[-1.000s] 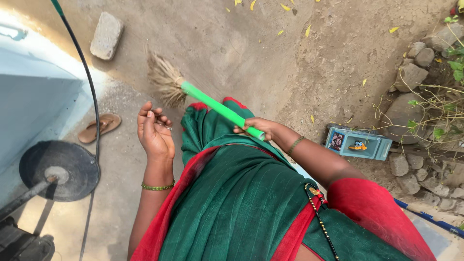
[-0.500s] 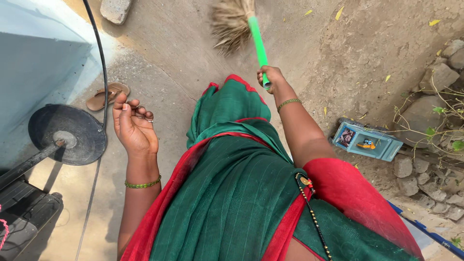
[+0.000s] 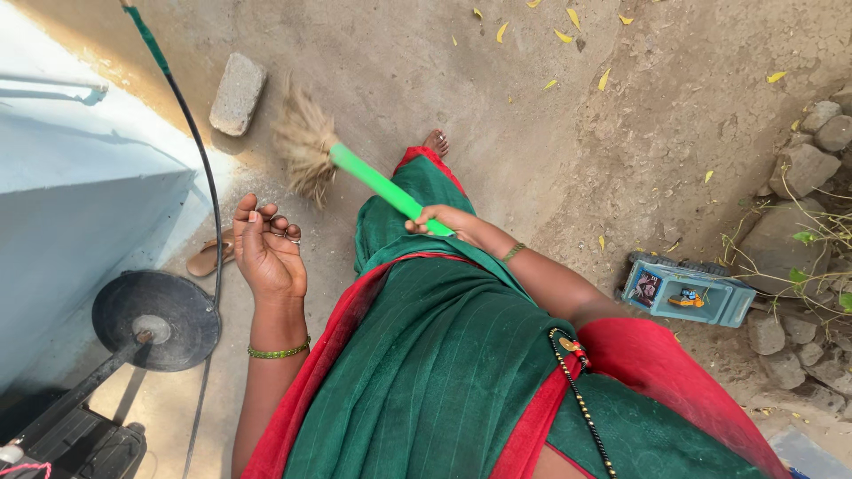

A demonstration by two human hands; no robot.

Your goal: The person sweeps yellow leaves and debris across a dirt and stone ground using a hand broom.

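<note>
A broom (image 3: pixel 355 168) with a green handle and straw-coloured bristles slants down-left, bristles on the dirt.

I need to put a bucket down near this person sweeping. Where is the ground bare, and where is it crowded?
Bare dirt lies beyond the broom, between the stone block and the yellow leaves. Crowded: the right edge, with the blue toy truck and the rocks; the left, with the sandal, the black disc and the cable.
</note>
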